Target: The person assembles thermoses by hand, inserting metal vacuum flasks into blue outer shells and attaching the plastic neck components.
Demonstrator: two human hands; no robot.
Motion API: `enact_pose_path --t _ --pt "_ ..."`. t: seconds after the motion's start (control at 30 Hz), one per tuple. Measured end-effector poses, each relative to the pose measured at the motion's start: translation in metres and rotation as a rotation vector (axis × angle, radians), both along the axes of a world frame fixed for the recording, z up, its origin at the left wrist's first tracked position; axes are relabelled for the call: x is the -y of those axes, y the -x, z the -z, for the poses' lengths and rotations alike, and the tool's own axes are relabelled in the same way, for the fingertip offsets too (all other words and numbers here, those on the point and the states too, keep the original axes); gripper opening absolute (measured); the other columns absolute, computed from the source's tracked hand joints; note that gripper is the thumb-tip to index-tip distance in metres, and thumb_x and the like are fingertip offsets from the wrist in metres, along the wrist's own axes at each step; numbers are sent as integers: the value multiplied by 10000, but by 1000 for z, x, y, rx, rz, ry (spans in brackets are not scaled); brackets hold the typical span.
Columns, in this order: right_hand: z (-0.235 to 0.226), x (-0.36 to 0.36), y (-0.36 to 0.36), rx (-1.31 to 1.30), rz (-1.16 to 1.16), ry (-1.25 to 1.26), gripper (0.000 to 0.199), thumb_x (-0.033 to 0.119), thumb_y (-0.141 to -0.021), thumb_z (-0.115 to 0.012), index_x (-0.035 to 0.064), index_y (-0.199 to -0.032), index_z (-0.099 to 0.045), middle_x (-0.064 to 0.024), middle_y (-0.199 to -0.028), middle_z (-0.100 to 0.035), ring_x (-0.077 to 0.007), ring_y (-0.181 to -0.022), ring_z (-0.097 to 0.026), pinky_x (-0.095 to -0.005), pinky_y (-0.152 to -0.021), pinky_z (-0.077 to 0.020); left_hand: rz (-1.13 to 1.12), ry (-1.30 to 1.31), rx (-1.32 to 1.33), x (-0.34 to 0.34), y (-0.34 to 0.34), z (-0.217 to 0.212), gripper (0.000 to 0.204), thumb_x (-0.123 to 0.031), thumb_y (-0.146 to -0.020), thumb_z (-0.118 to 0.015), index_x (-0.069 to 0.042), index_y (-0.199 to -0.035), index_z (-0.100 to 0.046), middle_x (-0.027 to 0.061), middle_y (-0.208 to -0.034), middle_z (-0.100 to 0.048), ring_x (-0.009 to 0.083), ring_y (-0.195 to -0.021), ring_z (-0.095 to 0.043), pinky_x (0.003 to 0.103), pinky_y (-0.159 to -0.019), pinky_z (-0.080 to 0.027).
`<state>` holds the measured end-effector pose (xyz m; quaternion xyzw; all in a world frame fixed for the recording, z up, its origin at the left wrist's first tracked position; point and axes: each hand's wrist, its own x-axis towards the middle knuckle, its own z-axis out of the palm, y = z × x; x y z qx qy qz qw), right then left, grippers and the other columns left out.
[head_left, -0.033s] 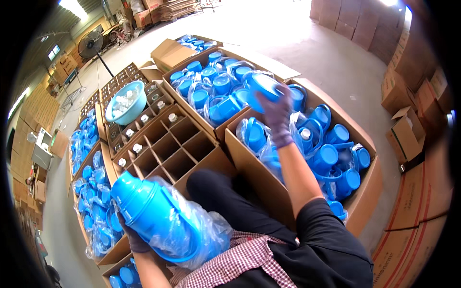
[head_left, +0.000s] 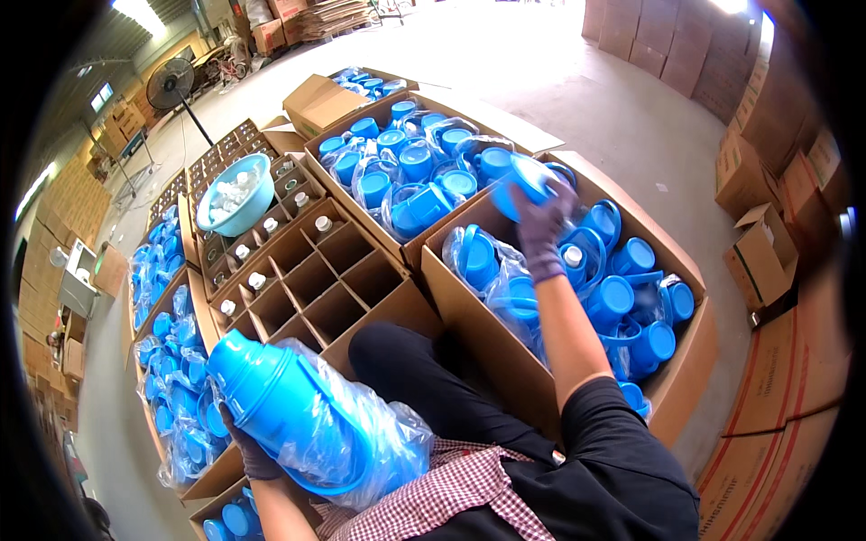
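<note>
Downward head view, watched from my remote post.
From left: wrapped blue flasks (head_left: 183, 377); a pale basin (head_left: 245, 216); my gloved left hand (head_left: 248, 449), holding a half-bagged blue flask (head_left: 289, 406) before the lap, fingertips hidden; a divided carton (head_left: 397, 313) behind a knee (head_left: 388, 352); my right hand (head_left: 543, 227), gripping a blue cup-like piece (head_left: 526, 180) over the right carton (head_left: 478, 316), forearm (head_left: 577, 334) blocking some contents.

A black standing fan (head_left: 170, 84) is the landmark — left of it, a small bright window (head_left: 101, 97); above it, a ceiling light (head_left: 138, 13). To the fan's right lies flattened cardboard (head_left: 336, 16) — much farther right, tall stacked brown cartons (head_left: 667, 50) and an open carton (head_left: 771, 270).
</note>
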<state>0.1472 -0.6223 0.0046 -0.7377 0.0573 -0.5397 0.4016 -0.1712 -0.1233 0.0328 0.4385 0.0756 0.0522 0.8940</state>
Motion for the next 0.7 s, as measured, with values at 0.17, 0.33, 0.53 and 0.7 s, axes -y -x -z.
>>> enact_pose_path --t 0.17,0.33,0.53,0.7 --pt "127 123 33 -678 405 370 661 450 -745 -883 68 -1215 -618 -220 -1437 -492 -447 -1362 -466 -516 -1101 -444 -56 102 -58 1 -6 8 966 -800 -929 -474 -140 -1623 -353 179 -1598 -466 413 -1390 -514 594 -1164 -426" --pt "87 99 23 -659 7 296 456 276 -829 -785 102 -1225 -642 -168 -1374 -585 -373 -1250 -592 -458 -1073 -482 23 104 -70 0 -13 11 974 -819 -921 -474 -109 -1586 -431 183 -1558 -521 410 -1373 -537 584 -1169 -425" --pt "-228 -122 167 176 -1249 547 354 -40 -836 -740 58 -1160 -633 -120 -1047 -710 -209 -885 -732 -326 -730 -607 -4 189 -97 -6 5 2 918 -778 -934 -532 -102 -1552 -465 192 -1512 -562 361 -1337 -584 534 -1143 -475" --pt "-291 -157 229 377 -1631 840 351 -28 -829 -749 63 -1149 -638 -122 -1058 -706 -219 -905 -727 -343 -751 -598 -86 72 -78 -14 13 8 816 -736 -955 -560 -99 -1466 -557 160 -1422 -635 308 -1269 -622 470 -1102 -507"
